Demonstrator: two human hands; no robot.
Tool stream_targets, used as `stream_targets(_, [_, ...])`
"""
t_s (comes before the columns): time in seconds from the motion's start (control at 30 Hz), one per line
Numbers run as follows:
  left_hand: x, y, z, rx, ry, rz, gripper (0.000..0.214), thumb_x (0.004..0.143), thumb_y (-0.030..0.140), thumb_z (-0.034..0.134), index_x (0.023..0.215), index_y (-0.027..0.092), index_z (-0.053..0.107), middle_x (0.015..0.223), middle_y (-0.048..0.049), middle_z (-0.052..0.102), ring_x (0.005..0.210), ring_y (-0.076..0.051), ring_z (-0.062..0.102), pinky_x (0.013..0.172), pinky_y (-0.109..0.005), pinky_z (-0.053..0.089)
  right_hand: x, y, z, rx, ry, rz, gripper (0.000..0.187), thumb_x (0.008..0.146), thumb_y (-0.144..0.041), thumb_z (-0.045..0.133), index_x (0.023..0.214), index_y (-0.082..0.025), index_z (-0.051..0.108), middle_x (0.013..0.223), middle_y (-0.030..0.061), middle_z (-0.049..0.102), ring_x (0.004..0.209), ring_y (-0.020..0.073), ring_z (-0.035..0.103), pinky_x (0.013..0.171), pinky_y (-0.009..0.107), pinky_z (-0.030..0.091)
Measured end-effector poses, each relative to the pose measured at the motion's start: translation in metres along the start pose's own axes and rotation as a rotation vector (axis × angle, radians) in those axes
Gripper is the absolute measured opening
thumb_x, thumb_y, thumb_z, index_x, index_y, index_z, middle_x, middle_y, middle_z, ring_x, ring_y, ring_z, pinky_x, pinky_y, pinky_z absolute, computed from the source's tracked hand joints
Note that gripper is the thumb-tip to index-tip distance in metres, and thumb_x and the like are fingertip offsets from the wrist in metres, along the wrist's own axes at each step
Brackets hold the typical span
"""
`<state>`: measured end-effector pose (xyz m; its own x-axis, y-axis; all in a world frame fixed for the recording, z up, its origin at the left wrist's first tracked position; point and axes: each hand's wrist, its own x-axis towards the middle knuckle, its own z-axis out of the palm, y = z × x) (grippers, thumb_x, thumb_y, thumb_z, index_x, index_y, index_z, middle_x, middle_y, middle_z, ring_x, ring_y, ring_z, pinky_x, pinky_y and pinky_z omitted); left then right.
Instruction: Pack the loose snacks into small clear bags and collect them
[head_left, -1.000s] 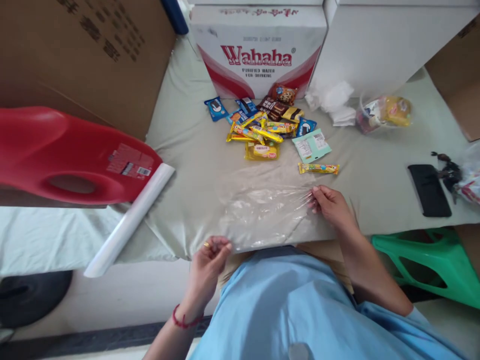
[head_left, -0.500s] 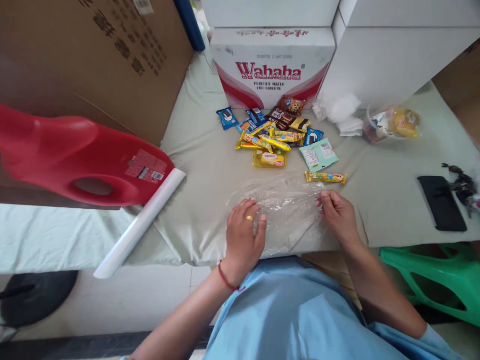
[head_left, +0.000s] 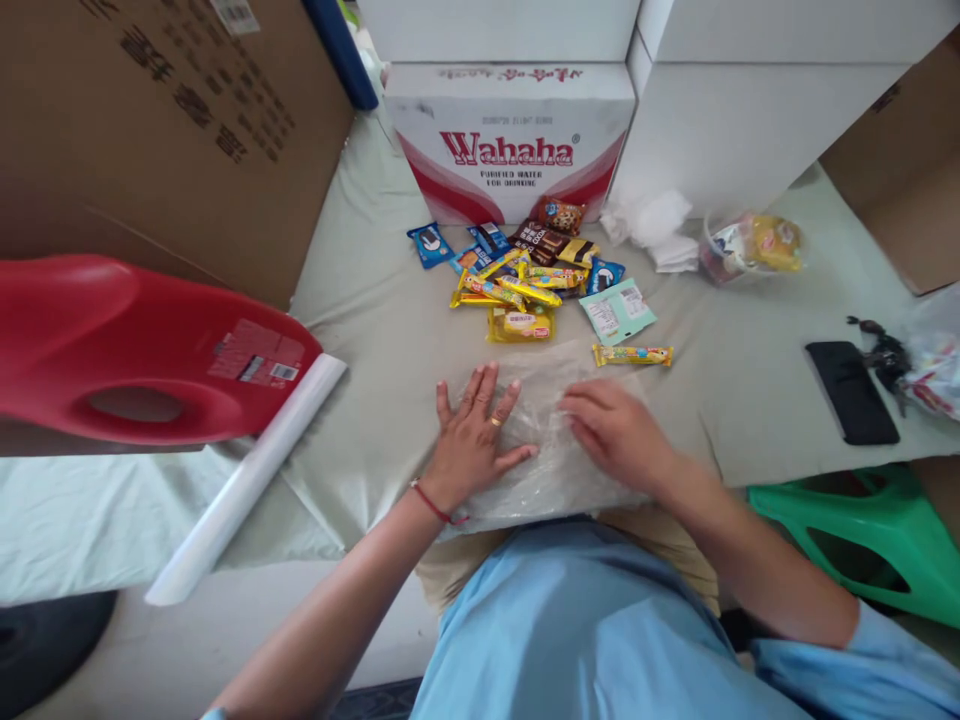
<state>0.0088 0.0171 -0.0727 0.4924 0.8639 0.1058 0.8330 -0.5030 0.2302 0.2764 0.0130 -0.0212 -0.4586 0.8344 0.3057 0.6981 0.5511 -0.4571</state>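
A clear, wrinkled sheet of plastic film [head_left: 536, 490] lies on the cloth in front of me. My left hand [head_left: 472, 430] rests on its left part, palm down, fingers spread. Over the film's upper right part is my right hand [head_left: 611, 430], its thumb and fingers drawn together on the plastic; the fingertips are slightly blurred. Just beyond the film are a yellow stick-shaped snack packet [head_left: 632, 355], a pale green packet [head_left: 619, 311] and a yellow wrapped cake [head_left: 521, 323]. Behind them, several blue, brown and yellow snack packets [head_left: 529, 290] lie in a pile.
A Wahaha water carton [head_left: 510, 125] stands at the back. Left are a red jug [head_left: 180, 345], a white roll [head_left: 247, 480] and a big cardboard box [head_left: 187, 150]. Rightward are white tissues [head_left: 652, 225], a clear tub [head_left: 720, 260], a phone [head_left: 851, 390] and a green stool [head_left: 862, 540].
My left hand has spread its fingers flat on the film. My right hand has moved left from the film's right edge onto the sheet, which lies flatter. The view has shifted slightly.
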Motion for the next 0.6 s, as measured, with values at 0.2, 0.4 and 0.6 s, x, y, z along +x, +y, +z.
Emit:
stream_targets(0.2, [-0.032, 0.013, 0.001, 0.056, 0.026, -0.192, 0.071, 0.108, 0.052, 0.05, 0.171, 0.021, 0.038, 0.179, -0.0248, 0.027, 0.167, -0.04, 0.031, 0.131, -0.075, -0.002, 0.047, 0.011, 0.067, -0.053, -0.343, -0.169, 0.046, 0.111, -0.036, 0.054, 0.154, -0.022, 0.063, 0.167, 0.0111, 0.055, 0.158, 0.0299, 0.047, 0.133, 0.056, 0.036])
stream_targets(0.4, [-0.061, 0.014, 0.003, 0.044, 0.01, -0.4, 0.074, 0.111, 0.048, 0.04, 0.173, 0.012, 0.027, 0.176, -0.0299, 0.03, 0.162, -0.041, 0.04, 0.131, -0.078, 0.004, 0.062, 0.036, 0.071, -0.101, -0.309, 0.045, 0.054, 0.114, -0.04, 0.042, 0.162, -0.02, 0.055, 0.173, 0.0138, 0.047, 0.163, 0.0326, 0.038, 0.134, 0.061, 0.03])
stream_targets(0.6, [-0.053, 0.02, -0.039, 0.043, 0.488, -0.304, 0.051, 0.105, 0.034, 0.057, 0.153, 0.015, 0.056, 0.155, -0.024, 0.063, 0.162, -0.038, 0.04, 0.134, -0.067, 0.017, 0.06, 0.025, 0.046, 0.04, -0.088, 0.006, 0.05, 0.114, -0.043, 0.04, 0.146, -0.017, 0.069, 0.157, 0.0163, 0.064, 0.15, 0.0319, 0.053, 0.127, 0.056, 0.043])
